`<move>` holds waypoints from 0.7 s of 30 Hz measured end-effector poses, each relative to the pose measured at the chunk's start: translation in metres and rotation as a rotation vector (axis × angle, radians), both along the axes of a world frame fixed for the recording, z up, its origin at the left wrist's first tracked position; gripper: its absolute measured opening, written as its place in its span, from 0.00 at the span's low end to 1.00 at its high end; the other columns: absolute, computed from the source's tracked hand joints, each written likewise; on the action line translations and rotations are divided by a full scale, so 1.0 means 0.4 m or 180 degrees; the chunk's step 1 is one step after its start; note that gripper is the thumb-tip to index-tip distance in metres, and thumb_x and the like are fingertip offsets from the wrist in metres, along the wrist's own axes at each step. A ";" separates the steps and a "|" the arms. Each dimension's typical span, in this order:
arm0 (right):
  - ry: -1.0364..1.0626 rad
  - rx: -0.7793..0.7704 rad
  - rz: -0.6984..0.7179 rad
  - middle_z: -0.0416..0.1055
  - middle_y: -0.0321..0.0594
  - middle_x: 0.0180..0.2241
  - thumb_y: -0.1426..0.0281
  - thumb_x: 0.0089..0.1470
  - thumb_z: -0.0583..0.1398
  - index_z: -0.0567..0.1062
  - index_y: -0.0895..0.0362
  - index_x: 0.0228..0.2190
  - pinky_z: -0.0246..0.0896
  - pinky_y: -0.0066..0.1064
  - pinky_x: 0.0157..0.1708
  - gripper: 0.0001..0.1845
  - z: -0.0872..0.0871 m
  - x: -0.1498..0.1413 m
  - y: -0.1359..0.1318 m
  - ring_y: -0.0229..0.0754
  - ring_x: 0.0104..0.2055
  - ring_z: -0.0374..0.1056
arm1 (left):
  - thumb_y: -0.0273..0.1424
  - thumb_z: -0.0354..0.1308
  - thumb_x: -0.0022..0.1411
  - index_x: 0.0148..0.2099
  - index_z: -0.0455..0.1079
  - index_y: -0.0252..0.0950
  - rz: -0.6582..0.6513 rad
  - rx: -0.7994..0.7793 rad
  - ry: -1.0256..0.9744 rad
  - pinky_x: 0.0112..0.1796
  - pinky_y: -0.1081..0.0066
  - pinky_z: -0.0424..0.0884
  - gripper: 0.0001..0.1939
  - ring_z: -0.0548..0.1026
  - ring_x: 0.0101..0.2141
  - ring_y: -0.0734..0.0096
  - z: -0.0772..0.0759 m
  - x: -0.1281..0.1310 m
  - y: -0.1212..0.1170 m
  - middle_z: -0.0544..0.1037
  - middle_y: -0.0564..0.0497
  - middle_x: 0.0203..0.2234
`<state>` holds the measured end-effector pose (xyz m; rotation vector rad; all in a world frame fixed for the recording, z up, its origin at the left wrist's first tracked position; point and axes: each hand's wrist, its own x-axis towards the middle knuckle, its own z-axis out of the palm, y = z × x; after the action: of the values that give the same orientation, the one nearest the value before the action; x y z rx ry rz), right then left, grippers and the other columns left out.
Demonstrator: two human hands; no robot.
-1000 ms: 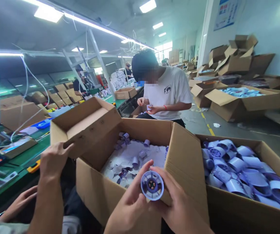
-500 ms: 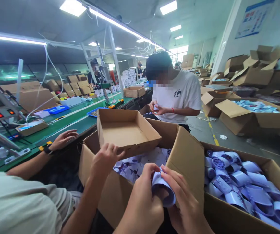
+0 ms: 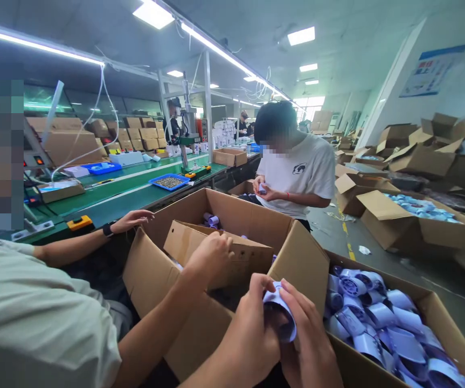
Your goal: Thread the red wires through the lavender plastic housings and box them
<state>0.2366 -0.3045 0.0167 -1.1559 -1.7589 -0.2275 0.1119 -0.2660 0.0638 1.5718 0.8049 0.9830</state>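
Note:
Both of my hands are closed round one lavender plastic housing (image 3: pixel 284 319) at the bottom middle. My left hand (image 3: pixel 248 337) grips it from the left and my right hand (image 3: pixel 311 342) from the right, fingers pressed on its rim. They hover over the flap between two large cardboard boxes. The left large box (image 3: pixel 151 275) holds a small cardboard box (image 3: pixel 232 256), tipped on its side, which a co-worker's hand (image 3: pixel 210 257) grips.
The right large box (image 3: pixel 434 307) is full of lavender housings (image 3: pixel 373 320). The co-worker's other hand (image 3: pixel 132 220) rests by a green conveyor (image 3: pixel 135 188) with a blue tray (image 3: pixel 170 182). A person in a white T-shirt (image 3: pixel 300 170) sits opposite. More open boxes (image 3: pixel 418 221) stand at the right.
The co-worker has lowered the small box from above into the left large box and tipped it. I turned the housing from end-on to sideways and keep both hands on it.

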 end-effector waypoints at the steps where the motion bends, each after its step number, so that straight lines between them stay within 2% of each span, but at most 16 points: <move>1: 0.0162 -0.0057 -0.0035 0.59 0.44 0.61 0.77 0.60 0.51 0.56 0.55 0.63 0.63 0.35 0.55 0.30 -0.003 -0.003 -0.006 0.45 0.62 0.58 | 0.19 0.50 0.54 0.43 0.57 0.39 0.0072 0.0093 0.0068 0.31 0.74 0.62 0.14 0.67 0.30 0.73 -0.010 0.008 -0.006 0.70 0.53 0.31; 5: 0.0609 -0.0176 -0.0168 0.61 0.45 0.60 0.71 0.61 0.52 0.58 0.53 0.61 0.64 0.37 0.55 0.27 -0.017 -0.012 -0.025 0.47 0.61 0.60 | 0.17 0.49 0.54 0.45 0.59 0.38 0.0271 0.0414 0.0359 0.34 0.71 0.64 0.17 0.70 0.33 0.69 -0.026 0.035 -0.026 0.73 0.50 0.34; 10: 0.0623 -0.0192 -0.0298 0.66 0.49 0.57 0.67 0.62 0.53 0.60 0.54 0.60 0.69 0.37 0.51 0.25 -0.040 0.015 -0.035 0.49 0.58 0.66 | 0.20 0.52 0.56 0.45 0.60 0.39 -0.0147 0.0347 0.0641 0.38 0.69 0.67 0.15 0.72 0.36 0.67 -0.004 0.040 -0.033 0.74 0.49 0.36; 12: 0.0544 -0.0169 -0.0341 0.68 0.51 0.55 0.63 0.62 0.56 0.61 0.56 0.58 0.72 0.37 0.48 0.25 -0.055 0.039 -0.031 0.50 0.55 0.68 | 0.25 0.56 0.57 0.46 0.62 0.39 -0.0314 0.0452 0.0594 0.38 0.70 0.68 0.15 0.74 0.36 0.68 -0.004 0.015 0.008 0.76 0.50 0.35; 14: 0.0552 -0.0173 -0.0476 0.70 0.52 0.53 0.61 0.60 0.58 0.63 0.56 0.56 0.73 0.38 0.46 0.25 -0.077 0.069 -0.020 0.52 0.53 0.70 | 0.30 0.61 0.55 0.43 0.66 0.40 -0.0414 0.0785 0.0658 0.38 0.70 0.69 0.12 0.74 0.35 0.67 -0.001 -0.033 0.092 0.75 0.51 0.30; 15: 0.0593 -0.0189 -0.0572 0.71 0.51 0.51 0.61 0.59 0.59 0.64 0.56 0.55 0.73 0.39 0.46 0.25 -0.089 0.085 -0.011 0.52 0.52 0.71 | 0.32 0.62 0.54 0.35 0.68 0.40 -0.0403 0.0908 0.0746 0.38 0.69 0.69 0.07 0.74 0.33 0.66 0.006 -0.065 0.144 0.73 0.53 0.24; 16: 0.0648 -0.0208 -0.0660 0.71 0.51 0.51 0.62 0.59 0.60 0.65 0.56 0.55 0.74 0.39 0.45 0.25 -0.101 0.100 -0.001 0.53 0.51 0.72 | 0.33 0.62 0.54 0.28 0.66 0.40 -0.0359 0.0973 0.0810 0.39 0.68 0.68 0.08 0.73 0.31 0.66 0.016 -0.098 0.197 0.68 0.55 0.19; 17: 0.0705 -0.0232 -0.0738 0.72 0.50 0.50 0.62 0.58 0.60 0.65 0.56 0.54 0.74 0.39 0.45 0.25 -0.112 0.113 0.010 0.53 0.50 0.73 | 0.34 0.62 0.54 0.21 0.63 0.39 -0.0362 0.1051 0.0939 0.40 0.66 0.68 0.14 0.73 0.30 0.66 0.028 -0.130 0.244 0.64 0.56 0.16; 18: 0.0761 -0.0258 -0.0804 0.73 0.50 0.50 0.62 0.58 0.61 0.65 0.56 0.54 0.74 0.39 0.45 0.25 -0.122 0.124 0.020 0.52 0.49 0.73 | 0.36 0.60 0.55 0.18 0.59 0.39 -0.0056 0.1243 0.1121 0.42 0.64 0.67 0.18 0.72 0.29 0.65 0.040 -0.157 0.279 0.60 0.57 0.14; 19: 0.0796 -0.0286 -0.0865 0.73 0.49 0.50 0.62 0.58 0.61 0.65 0.56 0.54 0.74 0.39 0.44 0.25 -0.128 0.132 0.029 0.52 0.49 0.73 | 0.37 0.59 0.55 0.16 0.58 0.40 0.0163 0.1227 0.1335 0.42 0.63 0.67 0.19 0.73 0.30 0.63 0.047 -0.176 0.299 0.60 0.56 0.14; 21: 0.0832 -0.0304 -0.0992 0.73 0.49 0.50 0.62 0.58 0.60 0.64 0.56 0.55 0.74 0.38 0.44 0.25 -0.136 0.141 0.044 0.52 0.49 0.73 | 0.39 0.59 0.54 0.19 0.63 0.41 0.0003 0.0764 0.1872 0.38 0.65 0.70 0.16 0.74 0.34 0.59 0.035 -0.187 0.291 0.67 0.52 0.18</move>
<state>0.2930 -0.2870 -0.0378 -1.4594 -1.3706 -0.1700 0.0372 -0.1495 0.0776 2.1127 1.1140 0.6307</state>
